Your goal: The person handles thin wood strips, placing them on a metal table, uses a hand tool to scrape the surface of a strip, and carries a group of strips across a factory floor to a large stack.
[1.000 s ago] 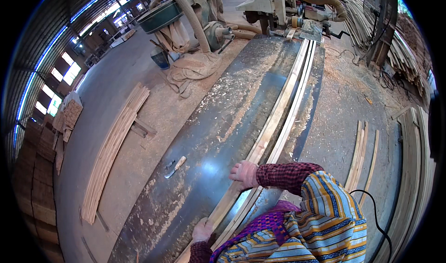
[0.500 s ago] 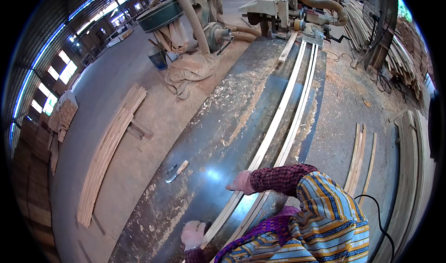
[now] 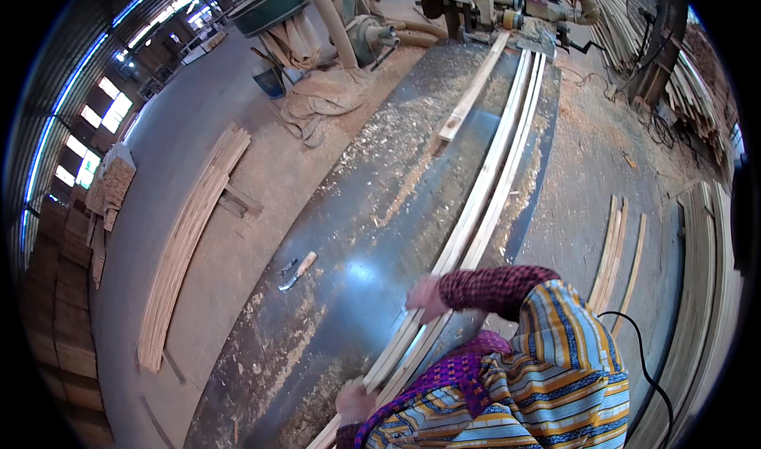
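Long pale wooden strips point(image 3: 485, 187) lie lengthwise on a dark metal-topped table point(image 3: 333, 290), running from the machine at the far end toward me. My left hand point(image 3: 354, 401) grips the near part of the strips, its fingers partly hidden. Farther up, my right hand point(image 3: 426, 300) reaches across from the right and closes over the same strips, slightly blurred. To the left of my hands, a curved-blade knife with a pale wooden handle point(image 3: 300, 271) rests on the table. A separate wooden strip point(image 3: 476, 88) sticks out from the machine on the far part of the table.
A woodworking machine point(image 3: 476, 1) stands at the far end, with a dust collector point(image 3: 273, 13) to its left. Stacked boards point(image 3: 194, 243) lie left of the table, others point(image 3: 701, 306) at the right. Thin strips point(image 3: 610, 251) and a black cable point(image 3: 654, 378) are on the right.
Both my hands have moved rightward, and the left strips now lie closer against the right ones. The separate strip at the machine has come farther out along the table.
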{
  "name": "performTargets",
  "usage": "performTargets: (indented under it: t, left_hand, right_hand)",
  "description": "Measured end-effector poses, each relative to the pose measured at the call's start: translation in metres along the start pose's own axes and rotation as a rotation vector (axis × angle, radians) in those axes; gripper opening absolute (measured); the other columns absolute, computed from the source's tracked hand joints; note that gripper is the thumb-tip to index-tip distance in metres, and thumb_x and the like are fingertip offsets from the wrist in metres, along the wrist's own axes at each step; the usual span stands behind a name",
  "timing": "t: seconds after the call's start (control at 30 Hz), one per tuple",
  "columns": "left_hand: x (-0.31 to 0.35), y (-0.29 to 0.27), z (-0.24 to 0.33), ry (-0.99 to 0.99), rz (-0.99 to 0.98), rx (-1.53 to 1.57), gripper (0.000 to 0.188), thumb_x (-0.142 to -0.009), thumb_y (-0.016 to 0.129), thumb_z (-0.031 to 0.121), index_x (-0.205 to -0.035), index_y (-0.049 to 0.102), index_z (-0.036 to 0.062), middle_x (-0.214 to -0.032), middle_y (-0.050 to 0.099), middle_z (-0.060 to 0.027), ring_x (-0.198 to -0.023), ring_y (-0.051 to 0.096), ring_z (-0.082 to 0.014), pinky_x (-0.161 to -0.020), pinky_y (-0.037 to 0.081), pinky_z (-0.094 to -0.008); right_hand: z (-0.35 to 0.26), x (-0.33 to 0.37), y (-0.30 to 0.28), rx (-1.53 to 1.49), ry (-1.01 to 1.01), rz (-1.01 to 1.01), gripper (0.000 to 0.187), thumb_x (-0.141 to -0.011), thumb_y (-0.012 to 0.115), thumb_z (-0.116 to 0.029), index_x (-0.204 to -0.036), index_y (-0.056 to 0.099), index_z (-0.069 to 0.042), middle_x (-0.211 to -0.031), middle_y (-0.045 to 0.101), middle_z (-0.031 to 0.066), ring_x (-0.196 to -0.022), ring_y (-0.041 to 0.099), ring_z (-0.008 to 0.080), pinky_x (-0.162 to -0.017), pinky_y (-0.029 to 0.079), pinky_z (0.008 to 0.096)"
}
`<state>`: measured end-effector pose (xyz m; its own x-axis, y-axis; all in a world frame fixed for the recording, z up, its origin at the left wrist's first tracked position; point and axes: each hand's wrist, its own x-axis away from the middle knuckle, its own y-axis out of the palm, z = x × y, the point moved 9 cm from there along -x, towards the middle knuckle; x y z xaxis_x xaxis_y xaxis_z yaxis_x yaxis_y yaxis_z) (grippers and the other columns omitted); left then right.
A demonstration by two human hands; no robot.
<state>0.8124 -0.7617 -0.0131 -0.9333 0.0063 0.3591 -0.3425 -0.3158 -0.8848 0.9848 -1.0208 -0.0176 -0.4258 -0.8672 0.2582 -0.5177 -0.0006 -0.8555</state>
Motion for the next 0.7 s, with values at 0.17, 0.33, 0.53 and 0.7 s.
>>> performTargets:
  t: [0.17,0.33,0.53,0.7]
  left_hand:
    - [0.011,0.026,0.001,-0.249,-0.095,0.118,0.066,-0.077,0.082,0.050,-0.132,0.065,0.0181,-0.119,0.067,-0.0133,-0.115,0.063,-0.0319,-0.099,0.048,-0.0442]
    - [0.015,0.079,-0.014,-0.331,-0.060,-0.359,0.102,-0.073,0.076,0.063,-0.156,0.038,0.0171,-0.142,0.057,-0.0089,-0.137,0.050,-0.0270,-0.114,0.035,-0.0447]
    - [0.024,0.025,0.027,-0.191,0.007,-0.376,0.052,-0.097,0.059,0.038,-0.146,0.054,0.0201,-0.129,0.068,-0.0125,-0.125,0.063,-0.0295,-0.104,0.047,-0.0470]
    - [0.032,0.006,-0.013,-0.216,0.092,-0.317,0.050,-0.087,0.071,0.047,-0.127,0.063,0.0189,-0.121,0.070,-0.0122,-0.121,0.064,-0.0314,-0.099,0.049,-0.0465]
  right_hand:
    - [0.024,0.052,-0.014,0.205,0.025,0.075,0.087,-0.071,0.080,-0.064,-0.135,0.061,-0.008,-0.127,0.068,0.0131,-0.118,0.065,0.0335,-0.101,0.050,0.0463]
    - [0.016,0.057,-0.014,0.330,0.004,0.021,0.102,-0.058,0.087,-0.062,-0.138,0.055,-0.008,-0.127,0.066,0.0103,-0.121,0.063,0.0303,-0.105,0.047,0.0438]
    - [0.008,0.051,-0.011,0.269,0.091,-0.102,0.086,-0.063,0.085,-0.053,-0.134,0.060,-0.013,-0.122,0.068,0.0119,-0.121,0.064,0.0290,-0.098,0.053,0.0447]
    - [-0.019,0.024,-0.004,0.201,0.014,-0.035,0.089,-0.067,0.083,-0.050,-0.144,0.056,-0.014,-0.120,0.069,0.0133,-0.117,0.064,0.0332,-0.097,0.052,0.0469]
